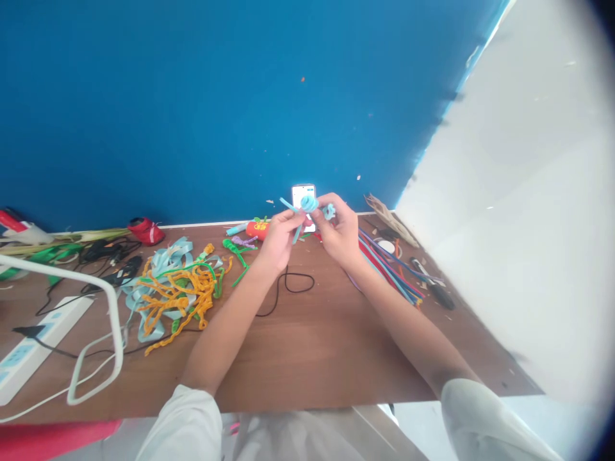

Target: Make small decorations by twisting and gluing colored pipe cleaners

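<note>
"Blue wall (216,96), brown table (327,358). Where's the blue coil (308,203)?"
"Above the table, before the phone (298,193); left hand (278,242) and right hand (343,235) pinch it (lightly, I think)."
"Risk?"
"Slack grip could let it unwind."

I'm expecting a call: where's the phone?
In the head view, the phone is near the centre, before the blue wall, partly hidden by the light-blue coil between the left hand and right hand.
</note>
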`<move>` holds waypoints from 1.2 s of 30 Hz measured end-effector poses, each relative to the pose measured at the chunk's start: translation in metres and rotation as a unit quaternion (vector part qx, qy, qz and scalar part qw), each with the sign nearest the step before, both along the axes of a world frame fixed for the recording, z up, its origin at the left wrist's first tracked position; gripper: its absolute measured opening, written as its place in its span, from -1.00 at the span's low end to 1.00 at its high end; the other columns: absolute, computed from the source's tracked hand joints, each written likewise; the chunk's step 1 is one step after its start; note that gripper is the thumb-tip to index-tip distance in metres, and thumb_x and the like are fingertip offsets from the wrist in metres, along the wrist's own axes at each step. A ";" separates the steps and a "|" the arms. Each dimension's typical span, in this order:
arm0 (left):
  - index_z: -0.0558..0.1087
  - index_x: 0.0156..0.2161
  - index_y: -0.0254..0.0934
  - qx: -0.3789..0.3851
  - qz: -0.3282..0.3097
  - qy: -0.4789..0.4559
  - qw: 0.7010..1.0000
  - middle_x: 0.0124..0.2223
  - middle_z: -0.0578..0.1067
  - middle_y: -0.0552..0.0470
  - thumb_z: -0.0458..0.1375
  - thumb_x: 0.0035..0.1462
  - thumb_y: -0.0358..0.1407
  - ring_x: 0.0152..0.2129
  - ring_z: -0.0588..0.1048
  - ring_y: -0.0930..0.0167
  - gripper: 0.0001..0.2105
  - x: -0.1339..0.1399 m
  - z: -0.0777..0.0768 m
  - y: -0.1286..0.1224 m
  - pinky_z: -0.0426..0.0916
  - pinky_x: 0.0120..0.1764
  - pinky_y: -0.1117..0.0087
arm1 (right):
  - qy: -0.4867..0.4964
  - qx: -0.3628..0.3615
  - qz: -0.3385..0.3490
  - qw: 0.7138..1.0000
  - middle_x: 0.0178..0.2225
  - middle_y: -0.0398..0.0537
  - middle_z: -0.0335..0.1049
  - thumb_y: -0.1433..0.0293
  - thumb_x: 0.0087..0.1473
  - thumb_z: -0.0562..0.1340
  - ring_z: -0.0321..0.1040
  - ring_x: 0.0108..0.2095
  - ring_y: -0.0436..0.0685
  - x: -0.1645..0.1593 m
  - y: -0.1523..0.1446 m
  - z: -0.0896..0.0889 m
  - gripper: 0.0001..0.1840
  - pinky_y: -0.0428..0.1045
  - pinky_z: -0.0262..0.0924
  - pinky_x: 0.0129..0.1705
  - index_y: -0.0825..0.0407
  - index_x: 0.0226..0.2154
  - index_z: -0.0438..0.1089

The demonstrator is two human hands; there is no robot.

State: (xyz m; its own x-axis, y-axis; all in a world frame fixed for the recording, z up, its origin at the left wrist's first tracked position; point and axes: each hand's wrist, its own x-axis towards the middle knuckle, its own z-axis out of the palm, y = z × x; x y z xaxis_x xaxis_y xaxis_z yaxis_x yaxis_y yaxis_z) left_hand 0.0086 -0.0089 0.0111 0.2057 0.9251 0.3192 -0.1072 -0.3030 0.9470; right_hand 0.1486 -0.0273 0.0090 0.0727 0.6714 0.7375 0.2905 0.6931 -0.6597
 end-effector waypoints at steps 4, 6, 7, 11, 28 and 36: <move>0.30 -0.52 -0.25 -0.184 -0.153 -0.097 0.966 -0.59 0.22 0.12 0.21 0.08 -0.18 -0.64 0.22 0.51 -0.74 0.004 0.003 -0.004 0.20 -0.50 0.40 | -0.122 0.146 -0.051 0.980 -0.22 -0.03 0.49 0.43 0.19 0.12 0.35 -0.13 0.22 0.012 0.012 -0.014 -0.82 0.17 0.12 0.01 -0.11 -0.27 0.43; 0.33 -0.51 -0.25 -0.193 -0.169 -0.108 0.960 -0.59 0.18 0.14 0.24 0.04 -0.19 -0.63 0.20 0.52 -0.75 0.003 0.005 -0.005 0.21 -0.50 0.41 | -0.139 0.169 -0.056 0.974 -0.20 -0.03 0.50 0.45 0.18 0.11 0.36 -0.11 0.23 0.014 0.014 -0.016 -0.79 0.18 0.13 0.02 -0.12 -0.25 0.43; 0.35 -0.49 -0.25 -0.177 -0.160 -0.104 0.966 -0.58 0.20 0.14 0.26 0.04 -0.17 -0.62 0.20 0.52 -0.76 0.003 0.005 -0.006 0.21 -0.49 0.42 | -0.135 0.164 -0.062 0.975 -0.19 -0.02 0.50 0.44 0.19 0.11 0.36 -0.10 0.23 0.014 0.013 -0.015 -0.80 0.18 0.13 0.02 -0.12 -0.24 0.43; 0.45 -0.43 -0.25 -0.032 -0.055 -0.029 0.998 -0.54 0.32 0.10 0.19 0.15 0.01 -0.60 0.27 0.51 -0.65 -0.002 0.006 -0.004 0.21 -0.48 0.43 | -0.052 0.050 -0.064 0.995 -0.22 -0.02 0.46 0.29 0.24 0.14 0.36 -0.17 0.20 0.006 0.003 -0.002 -0.87 0.11 0.18 -0.07 -0.09 -0.24 0.39; 0.56 -0.23 -0.21 0.504 0.290 0.390 0.714 -0.23 0.58 -0.05 0.07 0.31 -0.12 -0.30 0.44 0.33 -0.73 -0.019 -0.003 0.008 0.19 -0.24 0.28 | 0.193 -0.160 0.090 0.964 -0.41 -0.19 0.29 0.06 -0.03 0.39 0.22 -0.40 0.01 -0.004 -0.004 0.014 -0.63 -0.07 0.16 -0.34 -0.06 -0.36 0.31; 0.52 -0.23 -0.26 0.426 0.257 0.323 0.805 -0.26 0.57 -0.06 0.03 0.34 -0.12 -0.29 0.49 0.36 -0.70 -0.013 -0.004 0.005 0.26 -0.23 0.35 | 0.158 -0.150 0.108 0.970 -0.43 -0.20 0.24 0.09 0.04 0.36 0.14 -0.47 0.00 -0.006 -0.009 0.015 -0.67 -0.07 0.08 -0.41 -0.08 -0.35 0.28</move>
